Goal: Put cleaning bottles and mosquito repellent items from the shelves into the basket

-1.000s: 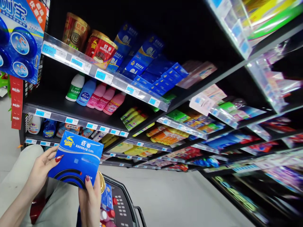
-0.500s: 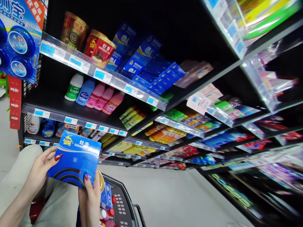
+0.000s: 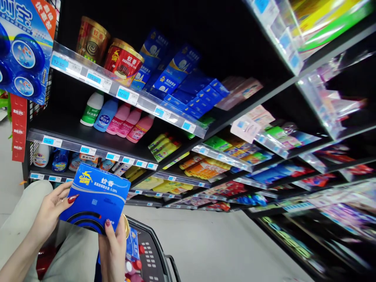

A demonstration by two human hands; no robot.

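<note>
A flat blue box (image 3: 95,197) with white print and a dark coil picture is held up in front of me at the lower left. My left hand (image 3: 49,211) grips its left edge, thumb on the front. My right hand (image 3: 113,244) holds its lower right corner from below, thumb on the front face. Both hands have red nails. Under the box sits a dark shopping basket (image 3: 152,254) with a few packs and bottles inside.
Black store shelves run from the upper left to the right: red round tins (image 3: 122,62), blue boxes (image 3: 188,84), pink and white bottles (image 3: 129,123), yellow packs. A blue hanging pack (image 3: 25,47) is at top left. Grey floor lies below.
The box tilted slightly and shifted a little in my hands; the view swayed a bit. Both hands keep their grip.
</note>
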